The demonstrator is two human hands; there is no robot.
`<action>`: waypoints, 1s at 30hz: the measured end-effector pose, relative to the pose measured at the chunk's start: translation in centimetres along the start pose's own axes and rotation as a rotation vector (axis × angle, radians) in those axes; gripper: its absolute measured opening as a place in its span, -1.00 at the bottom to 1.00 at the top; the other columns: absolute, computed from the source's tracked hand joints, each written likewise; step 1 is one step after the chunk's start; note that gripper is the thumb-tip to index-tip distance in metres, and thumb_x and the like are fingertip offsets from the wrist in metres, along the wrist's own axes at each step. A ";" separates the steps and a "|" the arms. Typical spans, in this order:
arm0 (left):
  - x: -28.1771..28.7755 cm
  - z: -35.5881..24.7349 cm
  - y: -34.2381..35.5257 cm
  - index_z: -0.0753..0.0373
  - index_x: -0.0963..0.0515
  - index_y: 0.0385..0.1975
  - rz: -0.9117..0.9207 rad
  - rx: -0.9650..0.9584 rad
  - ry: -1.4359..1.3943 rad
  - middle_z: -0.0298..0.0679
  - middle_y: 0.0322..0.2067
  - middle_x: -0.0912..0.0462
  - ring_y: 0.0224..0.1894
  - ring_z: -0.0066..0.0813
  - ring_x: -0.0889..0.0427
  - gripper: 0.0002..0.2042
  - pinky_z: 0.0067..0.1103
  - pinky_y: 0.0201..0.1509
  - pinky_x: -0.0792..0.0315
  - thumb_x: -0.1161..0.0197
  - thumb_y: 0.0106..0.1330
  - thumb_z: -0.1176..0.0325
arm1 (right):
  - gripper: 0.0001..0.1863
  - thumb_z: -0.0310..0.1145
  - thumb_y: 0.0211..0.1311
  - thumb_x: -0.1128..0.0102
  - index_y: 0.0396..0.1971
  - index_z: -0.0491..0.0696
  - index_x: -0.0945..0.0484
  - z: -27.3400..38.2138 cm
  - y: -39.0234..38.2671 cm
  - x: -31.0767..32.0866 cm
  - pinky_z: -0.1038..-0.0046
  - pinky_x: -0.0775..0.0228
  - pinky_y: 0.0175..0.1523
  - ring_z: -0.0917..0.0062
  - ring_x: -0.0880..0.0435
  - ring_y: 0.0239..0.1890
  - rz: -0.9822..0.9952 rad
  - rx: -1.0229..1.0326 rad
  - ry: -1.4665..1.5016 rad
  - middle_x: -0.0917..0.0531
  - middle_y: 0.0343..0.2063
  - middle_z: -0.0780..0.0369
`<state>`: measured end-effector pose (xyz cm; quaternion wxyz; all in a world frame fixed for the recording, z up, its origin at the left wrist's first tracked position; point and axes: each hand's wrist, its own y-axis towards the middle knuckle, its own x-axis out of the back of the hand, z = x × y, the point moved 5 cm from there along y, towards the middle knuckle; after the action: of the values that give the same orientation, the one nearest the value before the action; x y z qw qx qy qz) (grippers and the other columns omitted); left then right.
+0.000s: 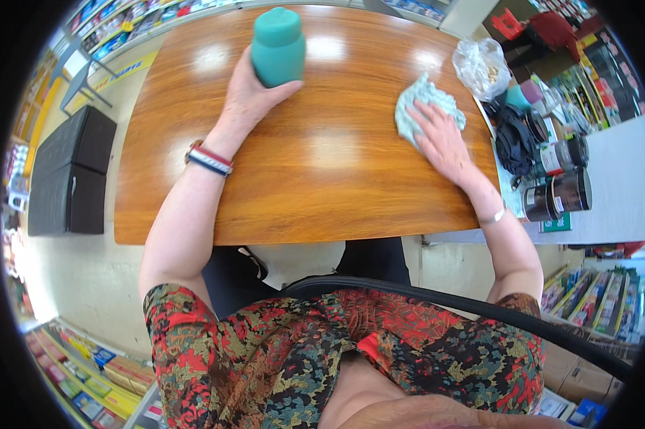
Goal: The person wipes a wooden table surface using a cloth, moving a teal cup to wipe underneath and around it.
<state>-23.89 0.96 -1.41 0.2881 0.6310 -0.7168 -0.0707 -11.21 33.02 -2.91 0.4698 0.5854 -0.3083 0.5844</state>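
Observation:
A teal, rounded bottle with a narrower cap (277, 53) is at the far left part of the glossy brown wooden table (322, 193). My left hand (254, 96) is wrapped round its lower side, with the thumb across the near face. Whether the bottle touches the tabletop, I cannot tell. Toward the table's right side lies a crumpled pale green cloth (415, 96). Pressed flat on top of it is my right hand (440, 139), its fingers stretched out and slightly spread.
Along the right edge stand a clear plastic bag (482, 68), a black bag (514, 139) and dark jars (557, 196) on a white surface. Black boxy seats (72, 171) and a grey chair (86, 82) are at the left. Stocked shelves surround the area.

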 end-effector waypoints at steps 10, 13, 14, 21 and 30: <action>2.2 -1.6 -0.4 0.32 -0.33 0.10 0.006 0.020 0.112 -0.09 -0.03 -0.54 0.04 -0.31 -0.53 -0.29 -0.44 0.15 -0.45 -0.53 -0.06 0.24 | -0.50 -0.21 0.23 0.05 0.18 0.01 -0.39 -1.6 6.9 -1.4 0.16 -0.08 0.33 0.10 -0.30 0.23 -0.032 0.146 -0.012 -0.37 0.22 0.10; 2.3 -3.1 -1.0 0.32 -0.30 0.12 0.018 0.002 0.135 -0.07 -0.02 -0.51 0.06 -0.30 -0.51 -0.28 -0.43 0.17 -0.43 -0.51 -0.04 0.23 | -0.51 -0.17 0.30 0.08 0.22 0.06 -0.35 -9.2 12.3 -4.9 0.24 -0.13 0.31 0.15 -0.35 0.21 -0.112 0.066 -0.089 -0.38 0.21 0.09; 2.4 -3.8 -1.1 0.32 -0.29 0.12 0.021 -0.011 0.124 -0.07 -0.02 -0.51 0.06 -0.29 -0.51 -0.28 -0.43 0.17 -0.43 -0.51 -0.04 0.23 | -0.50 -0.12 0.32 0.12 0.24 0.09 -0.33 -11.6 14.3 -6.3 0.22 -0.11 0.32 0.15 -0.33 0.23 -0.121 0.030 -0.137 -0.36 0.22 0.11; 4.0 -6.6 -1.4 0.29 -0.27 0.09 -0.092 -0.092 0.105 -0.07 -0.08 -0.47 0.04 -0.24 -0.50 -0.29 -0.39 0.15 -0.43 -0.49 -0.05 0.21 | -0.40 0.09 0.29 0.22 0.29 0.19 -0.26 -12.0 29.9 -11.3 0.16 0.00 0.37 0.21 -0.19 0.33 0.006 -0.407 -0.109 -0.25 0.31 0.24; 5.9 -8.6 -1.7 0.31 -0.24 0.13 -0.212 -0.217 0.051 -0.01 0.00 -0.39 0.11 -0.10 -0.41 -0.24 -0.32 0.22 -0.32 -0.48 -0.10 0.25 | -0.49 -0.08 0.36 0.22 0.26 0.11 -0.28 11.0 44.7 -15.0 0.22 -0.03 0.36 0.20 -0.21 0.30 0.003 0.256 -0.184 -0.23 0.31 0.16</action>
<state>-18.29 -2.70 6.77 0.3636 0.6698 -0.6269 -0.1615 -49.51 3.71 -7.69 0.3604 0.6911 -0.2739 0.5635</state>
